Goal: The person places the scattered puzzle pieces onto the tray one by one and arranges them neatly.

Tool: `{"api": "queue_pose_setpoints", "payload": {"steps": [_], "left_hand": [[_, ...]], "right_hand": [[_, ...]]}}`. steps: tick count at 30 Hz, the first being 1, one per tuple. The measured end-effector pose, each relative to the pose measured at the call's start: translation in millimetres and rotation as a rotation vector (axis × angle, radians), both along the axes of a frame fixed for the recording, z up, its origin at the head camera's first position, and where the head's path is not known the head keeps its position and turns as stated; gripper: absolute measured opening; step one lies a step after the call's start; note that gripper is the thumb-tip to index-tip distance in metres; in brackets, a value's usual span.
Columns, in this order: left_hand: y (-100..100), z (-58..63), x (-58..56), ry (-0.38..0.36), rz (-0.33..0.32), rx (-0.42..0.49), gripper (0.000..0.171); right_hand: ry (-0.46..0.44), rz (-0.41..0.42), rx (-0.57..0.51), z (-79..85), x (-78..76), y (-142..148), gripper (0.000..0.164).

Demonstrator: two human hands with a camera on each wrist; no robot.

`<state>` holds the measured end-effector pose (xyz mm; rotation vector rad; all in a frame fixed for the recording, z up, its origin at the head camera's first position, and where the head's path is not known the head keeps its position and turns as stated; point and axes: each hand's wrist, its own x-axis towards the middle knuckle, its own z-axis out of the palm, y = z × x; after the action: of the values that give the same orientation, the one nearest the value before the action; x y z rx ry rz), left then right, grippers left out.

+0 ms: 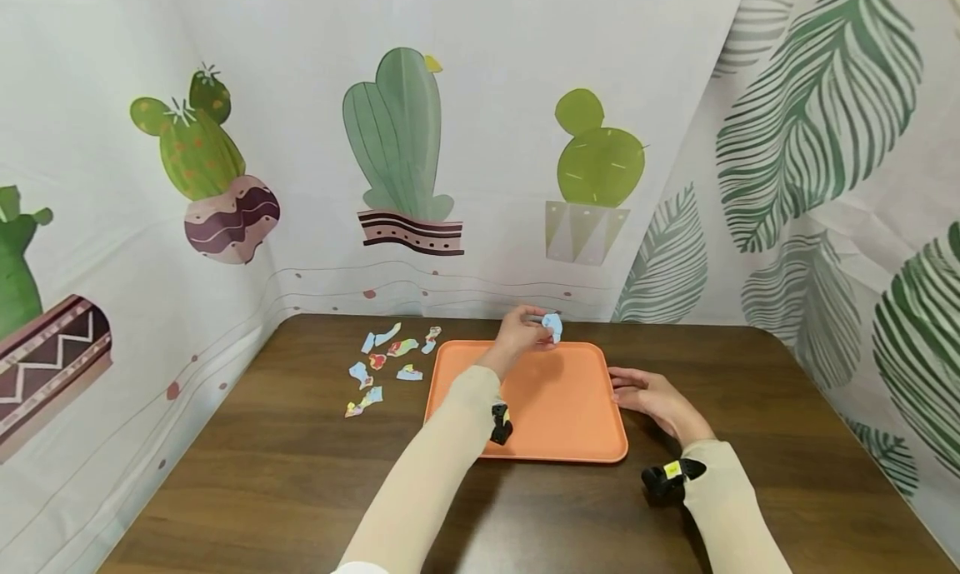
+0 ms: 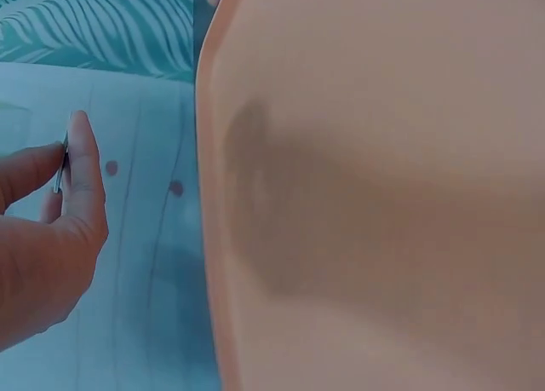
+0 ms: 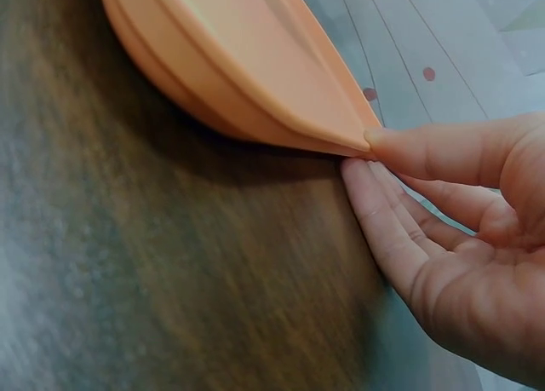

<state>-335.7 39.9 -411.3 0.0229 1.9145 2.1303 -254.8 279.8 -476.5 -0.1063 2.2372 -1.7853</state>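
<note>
My left hand [image 1: 520, 334] is raised over the far edge of the orange tray [image 1: 558, 399]. Between thumb and fingers it pinches a small, flat, light-blue puzzle piece [image 1: 552, 326]. In the left wrist view the piece [image 2: 61, 165] is edge-on, a thin sliver in the left hand [image 2: 51, 229]. At the tray's right side, my right hand [image 1: 656, 399] grips the rim. The right wrist view has the thumb of the right hand [image 3: 460, 229] on top of the tray's rim [image 3: 255, 123] and the fingertips under it. No piece is visible on the tray.
Several irregular printed pieces [image 1: 402, 347] lie scattered on the brown wooden table [image 1: 300, 457], left of the tray. Behind the table hangs a white cloth [image 1: 502, 141] with cactus and leaf prints. Each wrist carries a black strap-on device [image 1: 667, 480].
</note>
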Motion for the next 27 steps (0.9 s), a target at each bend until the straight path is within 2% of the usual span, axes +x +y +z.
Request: {"api": "queue_pose_setpoints", "payload": {"steps": [4, 11, 18, 27], "left_hand": [[16.1, -8.4, -0.5, 0.008, 0.020, -0.017, 0.036], [39.9, -16.3, 3.2, 0.005, 0.048, -0.079, 0.038], [51.6, -27.9, 2.9, -0.029, 0.078, -0.120, 0.034], [59.6, -35.4, 6.7, -0.101, 0.056, -0.151, 0.039]], "right_hand": [[-0.003, 0.002, -0.003, 0.0, 0.3, 0.5, 0.061], [-0.005, -0.003, -0.008, -0.2, -0.4, -0.4, 0.061], [-0.022, -0.005, -0.008, 1.3, -0.8, -0.3, 0.060], [-0.025, 0.000, -0.018, 1.3, -1.7, 0.2, 0.059]]}}
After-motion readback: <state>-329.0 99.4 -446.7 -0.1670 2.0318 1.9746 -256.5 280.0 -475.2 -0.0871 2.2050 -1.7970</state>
